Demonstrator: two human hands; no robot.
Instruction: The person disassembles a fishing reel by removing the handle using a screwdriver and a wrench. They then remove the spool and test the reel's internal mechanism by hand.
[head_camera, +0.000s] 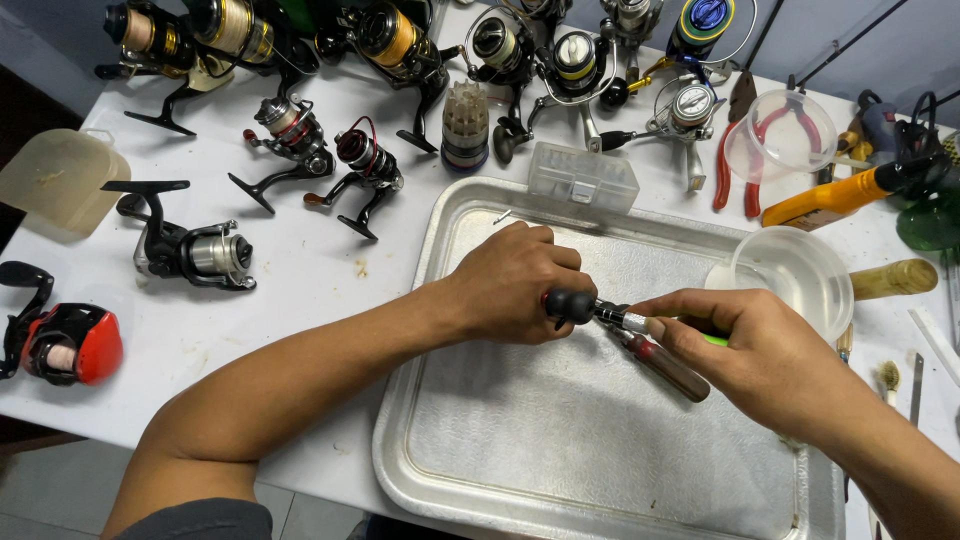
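Both hands meet over a metal tray (470, 470) on a white table. My left hand (510, 282) is closed around a small part with a round black knob (568, 304) sticking out to the right. My right hand (745, 345) pinches the silvery shaft (625, 320) next to that knob and holds a tool with a brown handle (668, 368) and a green piece (715, 340). What lies inside the left fist is hidden.
Several fishing reels (190, 250) lie across the table's left and back. A red and black reel (65, 345) is at the left edge. A clear plastic box (583, 177), two clear bowls (795, 275), red pliers (725, 165) and a yellow tool (830, 200) sit near the tray.
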